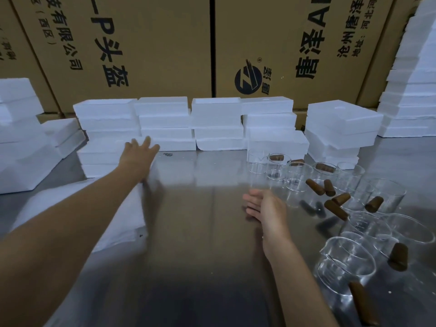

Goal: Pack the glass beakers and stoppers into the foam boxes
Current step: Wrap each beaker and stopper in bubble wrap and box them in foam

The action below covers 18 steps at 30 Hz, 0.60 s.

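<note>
While both arms stretch over steel desk point(200, 232), left hand point(139, 156) reaches far left, fingers straight, grip holding nothing, at edge of foam box stack point(106, 138); contact unclear through blur. Right hand point(266, 208) hovers mid-desk, fingers relaxed, grip holding nothing. Glass beakers point(297, 175) cluster right, some upright, nearer ones tipped. Brown stoppers point(335, 210) scattered among them. More foam boxes point(217, 123) line far edge before cardboard cartons point(153, 43)

"有限公司" on cardboard cartons point(165, 43)
</note>
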Each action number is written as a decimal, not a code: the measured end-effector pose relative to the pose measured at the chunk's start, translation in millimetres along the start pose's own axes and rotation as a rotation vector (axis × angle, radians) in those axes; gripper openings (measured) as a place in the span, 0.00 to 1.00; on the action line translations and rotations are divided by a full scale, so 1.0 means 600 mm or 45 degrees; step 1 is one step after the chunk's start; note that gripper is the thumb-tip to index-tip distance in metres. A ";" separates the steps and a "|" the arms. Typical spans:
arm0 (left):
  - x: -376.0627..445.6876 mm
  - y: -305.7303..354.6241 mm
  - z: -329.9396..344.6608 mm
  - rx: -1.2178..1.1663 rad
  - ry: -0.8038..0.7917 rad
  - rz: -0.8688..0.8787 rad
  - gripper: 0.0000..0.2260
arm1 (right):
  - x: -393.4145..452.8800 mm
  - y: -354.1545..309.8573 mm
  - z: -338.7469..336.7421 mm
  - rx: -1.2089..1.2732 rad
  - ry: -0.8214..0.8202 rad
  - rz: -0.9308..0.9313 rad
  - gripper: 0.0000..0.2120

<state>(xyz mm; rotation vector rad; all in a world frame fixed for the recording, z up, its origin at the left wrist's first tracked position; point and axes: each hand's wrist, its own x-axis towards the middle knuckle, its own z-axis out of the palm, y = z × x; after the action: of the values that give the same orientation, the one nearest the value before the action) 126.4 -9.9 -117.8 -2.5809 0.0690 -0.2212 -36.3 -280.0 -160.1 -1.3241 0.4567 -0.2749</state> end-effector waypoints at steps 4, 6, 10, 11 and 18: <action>0.002 -0.056 0.039 -0.069 -0.042 -0.089 0.36 | 0.002 0.000 0.000 -0.011 0.003 -0.007 0.15; 0.005 -0.078 0.048 -0.119 -0.087 -0.126 0.33 | 0.002 0.001 0.000 -0.007 0.002 -0.008 0.15; 0.002 -0.086 0.057 -0.127 -0.215 -0.201 0.33 | -0.001 -0.001 0.000 0.008 0.003 -0.003 0.15; -0.002 -0.080 0.062 -0.062 -0.214 -0.196 0.33 | -0.002 -0.002 -0.001 0.010 0.002 -0.001 0.15; -0.047 -0.032 0.071 0.021 -0.173 -0.054 0.20 | -0.008 -0.006 0.000 0.005 -0.012 -0.008 0.16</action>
<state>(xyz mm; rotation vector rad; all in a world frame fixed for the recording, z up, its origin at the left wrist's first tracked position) 106.3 31.0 -147.5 -2.5756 -0.0370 -0.0609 -40.0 -278.5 -155.7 -1.3224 0.4440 -0.2750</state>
